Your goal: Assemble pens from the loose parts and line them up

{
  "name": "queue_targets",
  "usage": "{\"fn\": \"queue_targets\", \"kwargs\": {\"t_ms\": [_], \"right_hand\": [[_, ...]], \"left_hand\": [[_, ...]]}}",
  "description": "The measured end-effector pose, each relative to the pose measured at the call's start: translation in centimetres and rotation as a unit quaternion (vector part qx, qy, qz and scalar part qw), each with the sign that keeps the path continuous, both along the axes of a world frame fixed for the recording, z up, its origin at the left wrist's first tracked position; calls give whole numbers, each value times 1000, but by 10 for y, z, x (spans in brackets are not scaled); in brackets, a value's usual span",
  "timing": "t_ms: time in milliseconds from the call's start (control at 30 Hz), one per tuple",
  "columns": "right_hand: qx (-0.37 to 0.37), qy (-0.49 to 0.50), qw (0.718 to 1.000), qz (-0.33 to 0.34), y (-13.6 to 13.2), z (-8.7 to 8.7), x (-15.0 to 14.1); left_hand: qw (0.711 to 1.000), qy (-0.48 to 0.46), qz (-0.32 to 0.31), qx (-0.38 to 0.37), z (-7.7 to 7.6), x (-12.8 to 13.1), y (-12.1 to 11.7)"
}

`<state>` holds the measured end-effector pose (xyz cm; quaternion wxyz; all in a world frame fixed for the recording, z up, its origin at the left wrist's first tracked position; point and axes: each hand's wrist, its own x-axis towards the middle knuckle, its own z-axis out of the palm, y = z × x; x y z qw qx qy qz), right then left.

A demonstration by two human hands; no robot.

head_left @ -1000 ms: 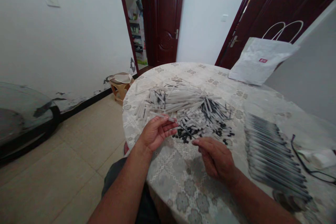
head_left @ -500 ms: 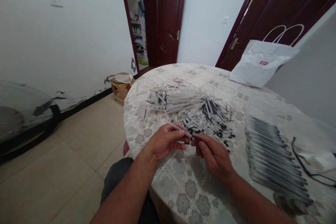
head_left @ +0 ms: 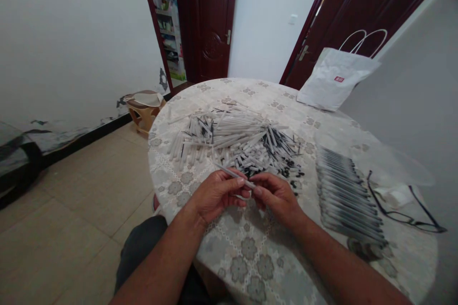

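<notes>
Between the thumb and fingers of my left hand [head_left: 222, 193] is a slim whitish pen [head_left: 226, 170], its far end pointing up and left. My right hand [head_left: 274, 195] is closed in a pinch at the pen's near end, where the fingertips hide the tip. Just beyond both hands lies a heap of loose pen parts [head_left: 236, 133]: pale barrels, thin dark refills and short pieces, with small black caps [head_left: 295, 171] on the right side. To the right, a row of pens [head_left: 348, 195] with dark ends lies side by side.
A patterned cloth covers the round table [head_left: 246, 267]. Black-framed glasses [head_left: 400, 217] lie by crumpled white tissue [head_left: 397, 195] at the right. A white paper bag [head_left: 332, 81] stands at the back right. On the floor to the left is a stool [head_left: 143, 109].
My right hand has moved in along the pen, closer to my left hand, and its fingers now cover the pen's end. The camera view has turned right.
</notes>
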<state>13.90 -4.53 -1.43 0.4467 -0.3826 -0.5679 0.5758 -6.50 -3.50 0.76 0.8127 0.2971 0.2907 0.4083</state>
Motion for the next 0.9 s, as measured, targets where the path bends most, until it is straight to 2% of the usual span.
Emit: {"fn": "queue_targets", "kwargs": {"t_ms": [100,167,233,267,333,400,533,667,733,800,900], "right_hand": [[24,-37,998,-48,5,1,5],[87,-119,982,-120,9,4,12],[186,-238,937,-175,14,8,20],[236,-293,909,-179,17,9,23],[309,-372,862,-152,20,9,26],[336,-425,834,-103,20,7,23],[331,-508,795,-10,14,1,7],[317,-567,761,3,10,0,-7],[307,-581,754,-1,10,0,-10],[304,-567,765,-8,10,1,-10],[304,-478,822,-55,10,1,-8]], "left_hand": [[999,-12,41,-2,2,-2,1],[995,-26,96,-10,3,-5,5],[986,-37,158,-21,3,-8,9],[981,-41,187,-27,3,-10,11],[971,-44,231,-37,2,-12,16],[966,-39,253,-43,0,-13,18],[965,-24,255,-47,-1,-12,19],[971,-12,237,-44,-1,-12,16],[973,-6,226,-40,-2,-12,16],[977,3,213,-33,-3,-11,15],[983,19,183,-14,-5,-10,14]]}}
